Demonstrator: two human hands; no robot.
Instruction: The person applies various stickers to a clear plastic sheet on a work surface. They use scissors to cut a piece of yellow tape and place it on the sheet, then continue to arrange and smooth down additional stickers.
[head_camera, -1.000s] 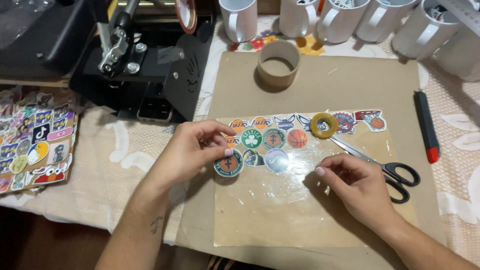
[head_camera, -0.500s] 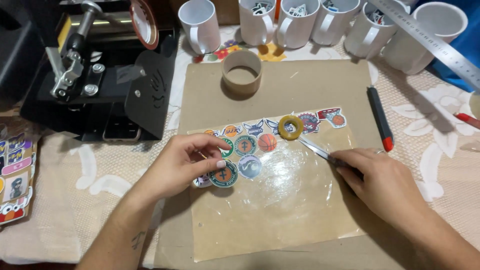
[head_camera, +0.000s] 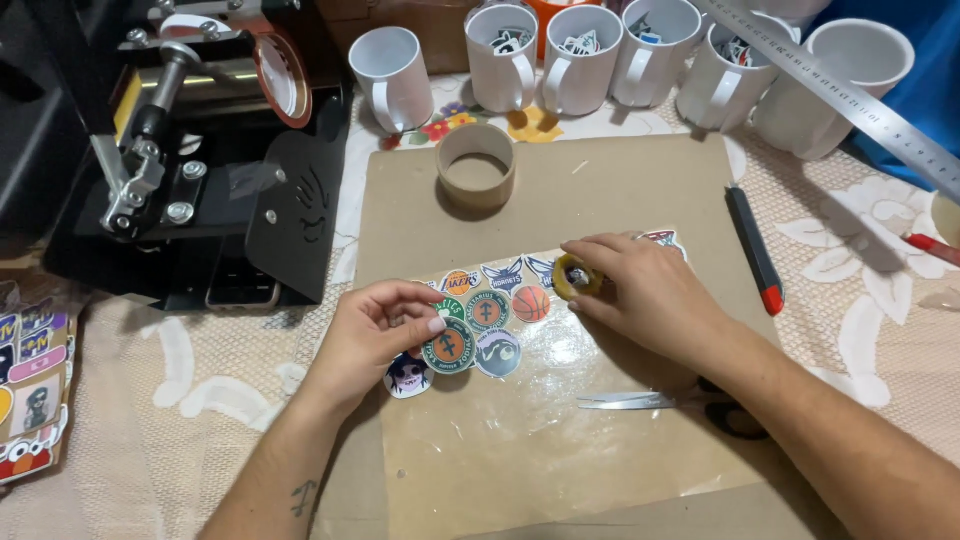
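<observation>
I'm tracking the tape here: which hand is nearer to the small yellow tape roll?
Right. The right hand has its fingertips on the small yellow tape roll, while the left hand is off to its left, pinching a round green sticker.

White mugs (head_camera: 392, 75), cardboard ring (head_camera: 476, 178), black press (head_camera: 190, 160), steel ruler (head_camera: 850, 95) (upper right).
</observation>
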